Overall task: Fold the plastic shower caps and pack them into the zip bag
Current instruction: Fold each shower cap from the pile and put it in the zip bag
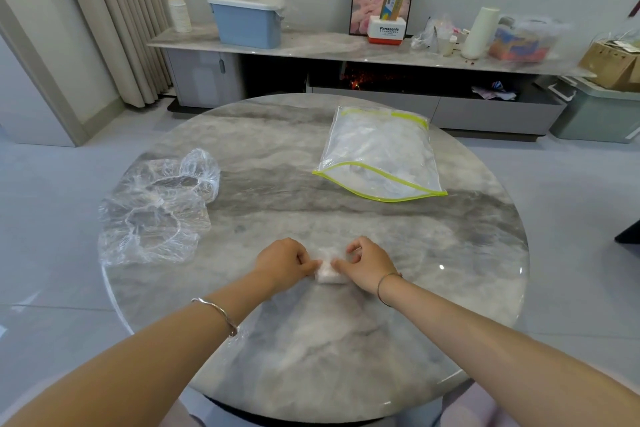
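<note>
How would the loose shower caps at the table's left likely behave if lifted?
The loose shower caps look thin, clear and crinkled, so they are probably floppy and very light. They overlap, so lifting one may drag another along.

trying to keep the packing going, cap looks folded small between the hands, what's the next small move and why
Probably lift the folded cap with the right hand and carry it toward the zip bag. The cap is already a small packet, pinched by the right hand and the left hand on the table. The bag lies further off to the right, its near mouth seemingly open.
</note>
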Available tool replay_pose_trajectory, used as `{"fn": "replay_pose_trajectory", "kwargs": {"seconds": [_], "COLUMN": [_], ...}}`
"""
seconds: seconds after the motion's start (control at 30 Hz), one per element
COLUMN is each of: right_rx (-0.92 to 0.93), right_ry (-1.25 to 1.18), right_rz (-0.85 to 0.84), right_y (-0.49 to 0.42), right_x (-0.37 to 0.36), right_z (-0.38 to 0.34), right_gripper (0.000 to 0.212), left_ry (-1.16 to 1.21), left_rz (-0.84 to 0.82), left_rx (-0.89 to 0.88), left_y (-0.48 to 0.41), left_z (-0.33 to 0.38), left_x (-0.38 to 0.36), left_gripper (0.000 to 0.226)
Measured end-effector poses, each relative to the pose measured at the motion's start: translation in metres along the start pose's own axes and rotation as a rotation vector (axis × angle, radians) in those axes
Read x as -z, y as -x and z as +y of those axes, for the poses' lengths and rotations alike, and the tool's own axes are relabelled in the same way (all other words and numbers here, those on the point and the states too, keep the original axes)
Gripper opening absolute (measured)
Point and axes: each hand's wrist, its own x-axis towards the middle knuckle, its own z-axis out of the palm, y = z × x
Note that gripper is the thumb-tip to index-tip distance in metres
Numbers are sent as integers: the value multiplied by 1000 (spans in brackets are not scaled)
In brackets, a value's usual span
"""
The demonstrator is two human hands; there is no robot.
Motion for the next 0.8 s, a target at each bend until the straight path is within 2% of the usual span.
{"fn": "replay_pose_trajectory", "kwargs": {"seconds": [0.07,0.17,0.23,0.27,0.37,0.43,0.5,0.57,0.63,0.73,0.8], "right_rx": [-19,-75,-90,-49,206,377,466,443,422,348,317], "right_ry": [-68,-304,-468,-485,-383,-247,2,123,249,604,750], "right_rz": [-36,-90,-55,14,200,193,172,134,136,163,179], "right_y": [-6,-10,-15,-21,-40,-54,-68,-85,-104,-135,-155], "right_x": [2,6,11,16,37,44,42,38,34,32,33], "right_z": [0,-3,-5,-6,-9,-8,-1,5,12,23,27], "right_gripper": [19,26,28,29,30,27,42,54,57,59,64], "left_ry": [21,100,196,248,367,384,337,261,146,-38,-131], "left_rz": [23,45,70,93,180,239,284,302,331,374,411], "left_rx": [5,9,13,18,13,-20,-56,-80,-111,-175,-207], "left_y": [-1,-2,-5,-9,-26,-43,-62,-85,-107,-142,-160], "left_z": [1,2,4,6,14,21,29,37,42,47,51], "left_x": [0,1,3,5,13,15,14,14,17,22,23], "left_gripper": [34,23,17,17,20,34,52,70,79,75,66]}}
